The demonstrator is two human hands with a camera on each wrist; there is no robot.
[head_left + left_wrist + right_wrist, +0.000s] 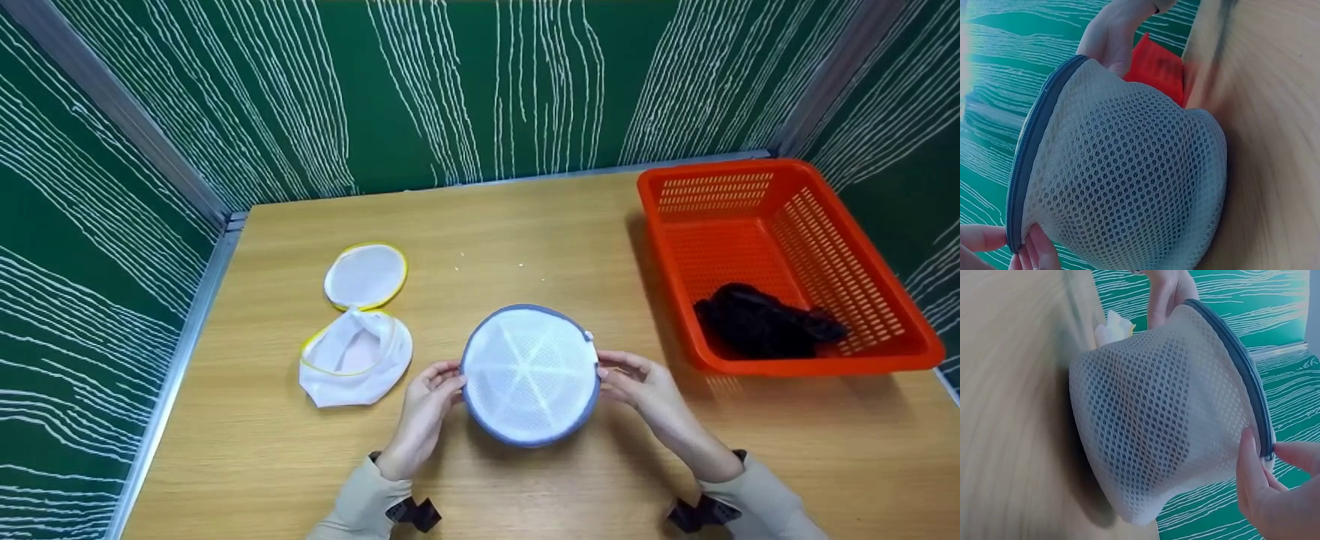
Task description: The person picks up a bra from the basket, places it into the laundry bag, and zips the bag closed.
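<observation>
A round white mesh laundry bag (525,375) with a blue-grey zipped rim stands in front of me, its lid facing up. On its left side, my left hand (424,420) pinches the rim between thumb and fingers. Opposite, the right hand (652,397) pinches the rim by the zip's end. Both wrist views show the honeycomb mesh wall (1129,163) bulging below the zip (1241,360), which looks closed. Whatever may be inside the bag cannot be made out.
Left of the bag lies a white pouch (386,379) with yellow trim, its round yellow-edged lid (366,276) folded back behind it. An orange basket (795,366) at the right holds a dark cloth bundle (765,322). Green walls (465,90) enclose the wooden table (247,450).
</observation>
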